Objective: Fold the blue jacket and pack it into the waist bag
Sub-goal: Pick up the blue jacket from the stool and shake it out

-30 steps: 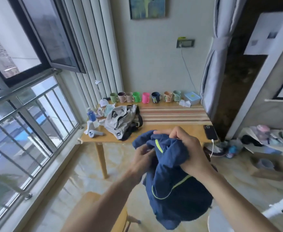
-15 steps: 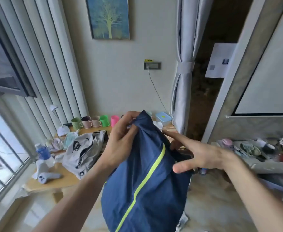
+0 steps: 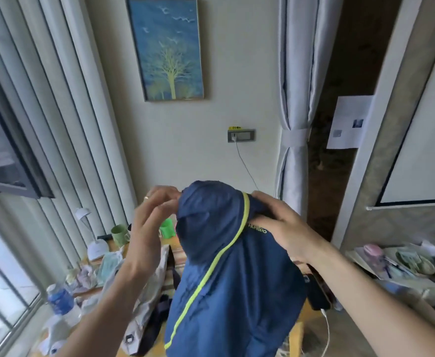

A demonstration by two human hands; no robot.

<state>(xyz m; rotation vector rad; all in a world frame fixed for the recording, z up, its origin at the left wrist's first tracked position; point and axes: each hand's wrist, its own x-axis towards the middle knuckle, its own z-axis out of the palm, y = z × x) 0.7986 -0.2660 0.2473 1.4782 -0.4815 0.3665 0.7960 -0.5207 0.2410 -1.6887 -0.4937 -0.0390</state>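
The blue jacket [image 3: 232,279] with a yellow-green stripe hangs in front of me above the table, its top bunched into a rounded hump. My left hand [image 3: 149,222] pinches the hump's upper left edge with its fingertips. From the right, my right hand [image 3: 280,225] grips the fabric beside the small printed logo. The grey waist bag [image 3: 157,276] lies on the table below, largely hidden behind my left forearm and the jacket, with its dark strap showing.
The wooden table [image 3: 297,333] carries mugs [image 3: 118,234], a small white lamp [image 3: 96,247], a water bottle [image 3: 60,301] and a phone [image 3: 318,295] on a charging cable. A cluttered shelf [image 3: 404,264] stands at the right. Windows run along the left.
The jacket has been lifted higher and its top rounded over. My right hand went from open fingers beside the fabric to gripping it. The view has tilted upward toward the wall.
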